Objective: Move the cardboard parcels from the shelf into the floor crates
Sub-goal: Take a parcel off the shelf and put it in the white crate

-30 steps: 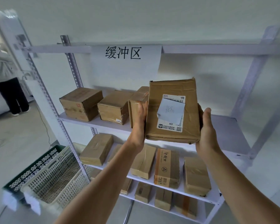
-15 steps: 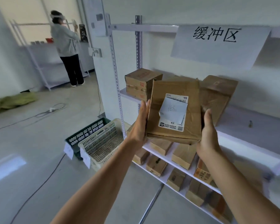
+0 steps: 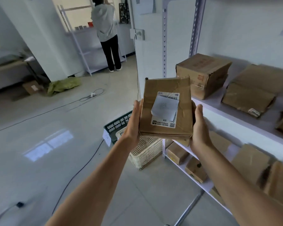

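A flat, rectangular cardboard parcel (image 3: 166, 108), creased, taped and bearing a white printed label (image 3: 165, 110) with a loose paper slip over it, is held upright in the air between both hands, in front of the metal shelf (image 3: 235, 118) and above the crates on the floor. The left hand (image 3: 134, 121) presses flat with straight fingers along its left edge, while the right hand (image 3: 199, 126) cups the right edge, thumb up and fingers wrapped behind. Below sit a white lattice plastic crate (image 3: 147, 150) and a dark green one (image 3: 118, 123) side by side, and dented brown boxes (image 3: 203, 74) rest on the smooth shelf.
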Demonstrator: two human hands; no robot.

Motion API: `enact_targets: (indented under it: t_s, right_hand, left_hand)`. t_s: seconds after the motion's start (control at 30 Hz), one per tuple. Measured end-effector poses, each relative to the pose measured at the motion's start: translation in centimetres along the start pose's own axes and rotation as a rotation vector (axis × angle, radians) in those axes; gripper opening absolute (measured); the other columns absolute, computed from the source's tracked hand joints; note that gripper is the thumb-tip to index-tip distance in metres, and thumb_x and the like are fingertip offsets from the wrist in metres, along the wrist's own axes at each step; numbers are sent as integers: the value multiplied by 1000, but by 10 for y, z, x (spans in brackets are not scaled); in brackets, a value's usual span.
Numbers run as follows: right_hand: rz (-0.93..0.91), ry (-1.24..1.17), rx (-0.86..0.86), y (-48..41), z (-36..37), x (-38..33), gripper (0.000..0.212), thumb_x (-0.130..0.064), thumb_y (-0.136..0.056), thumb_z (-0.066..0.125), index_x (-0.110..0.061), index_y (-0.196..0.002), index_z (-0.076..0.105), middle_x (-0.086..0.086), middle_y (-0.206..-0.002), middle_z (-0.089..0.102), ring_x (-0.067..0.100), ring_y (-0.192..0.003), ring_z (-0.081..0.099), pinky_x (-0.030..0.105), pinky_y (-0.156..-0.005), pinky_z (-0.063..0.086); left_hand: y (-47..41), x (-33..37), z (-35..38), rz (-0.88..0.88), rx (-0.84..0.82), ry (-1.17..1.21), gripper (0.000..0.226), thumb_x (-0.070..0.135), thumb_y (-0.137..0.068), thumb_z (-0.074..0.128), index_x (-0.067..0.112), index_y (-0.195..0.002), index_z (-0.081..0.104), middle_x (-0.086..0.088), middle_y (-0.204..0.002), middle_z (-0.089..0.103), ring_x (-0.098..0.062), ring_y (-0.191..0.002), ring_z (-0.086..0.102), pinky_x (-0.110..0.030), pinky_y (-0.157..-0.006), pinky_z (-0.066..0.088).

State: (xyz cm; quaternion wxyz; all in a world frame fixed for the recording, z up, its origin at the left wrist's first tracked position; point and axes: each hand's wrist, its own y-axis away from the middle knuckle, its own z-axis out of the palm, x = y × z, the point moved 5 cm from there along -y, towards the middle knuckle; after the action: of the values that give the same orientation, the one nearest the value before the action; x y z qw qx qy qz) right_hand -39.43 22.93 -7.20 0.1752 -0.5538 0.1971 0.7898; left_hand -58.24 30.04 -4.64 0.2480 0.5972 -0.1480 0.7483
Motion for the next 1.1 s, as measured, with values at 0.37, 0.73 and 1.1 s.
enact_targets:
  t_s: [0.37,0.73,1.1]
  right_hand:
    - [30,27,-37,-109,118,51,60,-61,-110,26,-33,-159,46,-7,-152,61,11,-139,59,39,-119,46]
    - [73,-82,51,-235,236,121,64,-58,-111,23,-24,-162,38,6,-163,48,25,-151,46,54,-125,35]
    - [151,-73,352,-342,265,191,56,-66,-108,31,-24,-140,51,5,-139,66,19,-130,65,49,-109,53]
  left_hand:
    - [-92,16,-137,-28,140,-9,67,82,-99,27,52,-155,49,1,-152,66,-31,-137,66,-60,-113,52]
    - [-243,25,-283,-168,-26,-58,71,88,-94,41,40,-138,70,-8,-140,73,-33,-125,73,-45,-89,64]
    - [-393,-12,-349,-328,-171,-119,72,81,-104,26,35,-134,73,-10,-134,77,-33,-120,76,-39,-85,66]
